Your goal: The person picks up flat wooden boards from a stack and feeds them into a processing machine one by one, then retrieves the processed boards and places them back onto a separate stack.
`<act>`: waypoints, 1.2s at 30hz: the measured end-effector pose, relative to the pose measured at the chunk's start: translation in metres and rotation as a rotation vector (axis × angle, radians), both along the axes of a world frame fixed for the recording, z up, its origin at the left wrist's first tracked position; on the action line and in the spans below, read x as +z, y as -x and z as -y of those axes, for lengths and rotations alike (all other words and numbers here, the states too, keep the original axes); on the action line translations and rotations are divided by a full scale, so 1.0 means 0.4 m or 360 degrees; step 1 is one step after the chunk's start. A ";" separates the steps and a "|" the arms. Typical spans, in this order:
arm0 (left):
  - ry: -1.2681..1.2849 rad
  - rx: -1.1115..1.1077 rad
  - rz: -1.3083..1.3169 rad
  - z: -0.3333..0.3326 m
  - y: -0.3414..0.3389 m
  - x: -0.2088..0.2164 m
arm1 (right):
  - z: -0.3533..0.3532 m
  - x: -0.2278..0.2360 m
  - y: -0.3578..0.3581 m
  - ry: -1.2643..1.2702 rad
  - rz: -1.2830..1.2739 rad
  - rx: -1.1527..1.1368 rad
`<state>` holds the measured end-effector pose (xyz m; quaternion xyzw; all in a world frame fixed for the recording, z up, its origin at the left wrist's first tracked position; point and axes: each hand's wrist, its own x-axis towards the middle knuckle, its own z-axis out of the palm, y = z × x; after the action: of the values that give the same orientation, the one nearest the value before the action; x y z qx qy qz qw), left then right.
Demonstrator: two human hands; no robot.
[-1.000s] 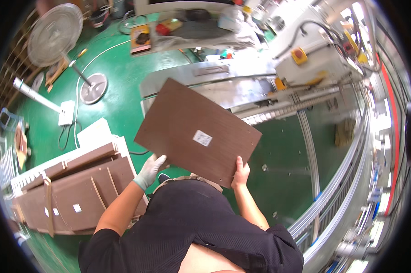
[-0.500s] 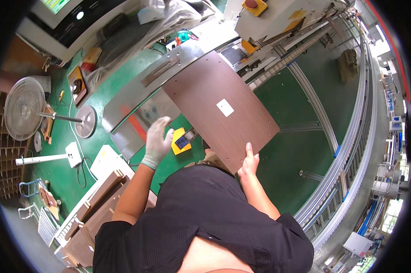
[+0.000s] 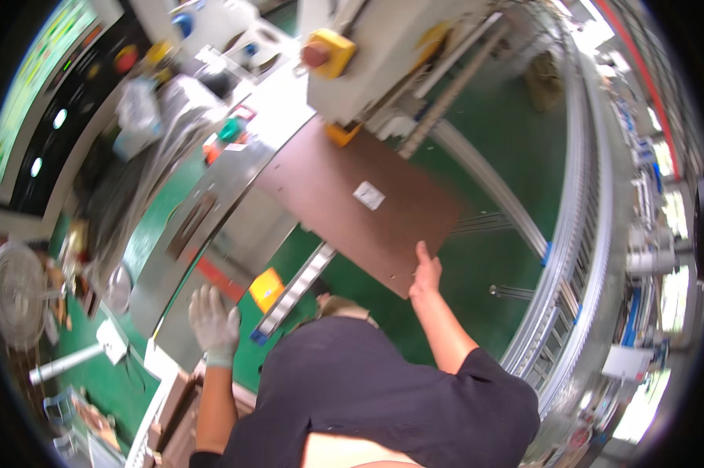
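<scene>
My right hand [image 3: 425,273], bare, grips the near corner of a brown wood-grain panel [image 3: 391,242], its thumb on top and its other fingers hidden beneath. A white label [image 3: 368,196] sits on the panel's upper face. The panel's far end lies on the metal machine table, close against the white machine head. My left hand [image 3: 214,324] wears a pale glove. It is held open with nothing in it, in front of the grey metal table plate [image 3: 173,292] and apart from the panel.
The white machine head [image 3: 367,78] carries a red-and-yellow stop button [image 3: 327,53]. A curved roller conveyor [image 3: 578,257] runs along the right. A yellow box [image 3: 267,289] is in front of me, more brown panels [image 3: 182,417] lower left, a fan [image 3: 18,295] far left.
The panel has moved forward to the machine head, with my right hand still on its near corner. My left hand has moved left and down. The whole view has shifted.
</scene>
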<state>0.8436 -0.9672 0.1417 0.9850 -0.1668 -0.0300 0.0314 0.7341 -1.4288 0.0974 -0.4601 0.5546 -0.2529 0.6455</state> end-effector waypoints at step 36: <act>0.1045 0.4247 0.0326 -0.775 1.343 -0.390 | -0.769 0.000 -0.102 0.2642 0.0226 0.2794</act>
<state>0.3064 -0.6572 -0.0143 0.3423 0.8949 0.1349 0.2526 0.7751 -1.1211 0.0974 -0.9392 -0.3142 -0.0323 0.1346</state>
